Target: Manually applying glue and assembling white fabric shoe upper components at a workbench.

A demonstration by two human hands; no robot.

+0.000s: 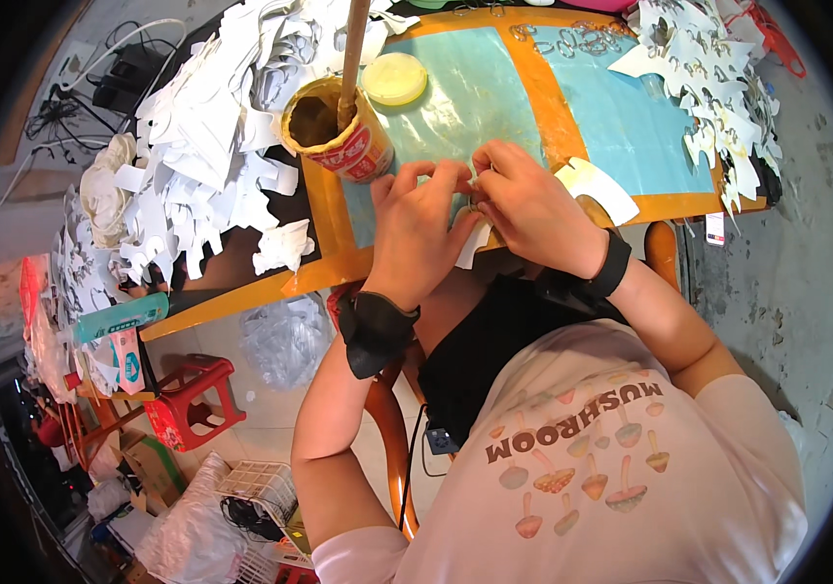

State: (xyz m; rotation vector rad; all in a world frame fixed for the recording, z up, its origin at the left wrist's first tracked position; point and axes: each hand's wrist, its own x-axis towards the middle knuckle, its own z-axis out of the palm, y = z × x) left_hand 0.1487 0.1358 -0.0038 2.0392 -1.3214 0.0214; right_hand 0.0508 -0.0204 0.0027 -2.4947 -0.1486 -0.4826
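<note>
Near the table's front edge, my left hand (418, 229) and my right hand (536, 206) meet over a small white cut-out piece (474, 245). Fingers of both hands are curled and pinch at this piece, and they hide most of it. Right of my right hand lies another curved white cut-out (599, 191) with a notched edge. Just beyond my left hand stands an open yellow and red can (363, 154), brown inside. A wooden stick (354, 58) leans upright in it. A round pale yellow lid (394, 79) lies beside the can.
A large heap of white cut-outs (198, 127) covers the table's left side. More white pieces with metal rings (718, 107) hang over the right end. Loose metal rings (582, 40) lie at the back. A red stool (195, 401) stands on the floor at left.
</note>
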